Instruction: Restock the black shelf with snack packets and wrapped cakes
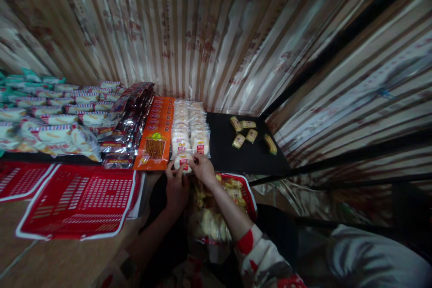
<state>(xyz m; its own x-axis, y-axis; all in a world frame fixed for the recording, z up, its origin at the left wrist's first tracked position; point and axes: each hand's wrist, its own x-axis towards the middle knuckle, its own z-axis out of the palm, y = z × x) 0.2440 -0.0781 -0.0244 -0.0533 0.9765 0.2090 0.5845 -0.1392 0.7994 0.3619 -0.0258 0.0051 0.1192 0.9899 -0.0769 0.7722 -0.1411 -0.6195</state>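
Between my two hands is a white snack packet with a red label, at the front end of the left row of like packets. My left hand pinches its left side, and my right hand grips its upper right edge. A second row of white packets stands just beyond my right hand. Under my right forearm sits a red basket filled with yellowish wrapped snacks. An orange bag of stick-shaped snacks lies left of the rows.
Several small yellow packets lie on the black shelf at right. Dark foil packs and striped white packets fill its left part. A red basket stands on the floor at left. Black poles cross at right.
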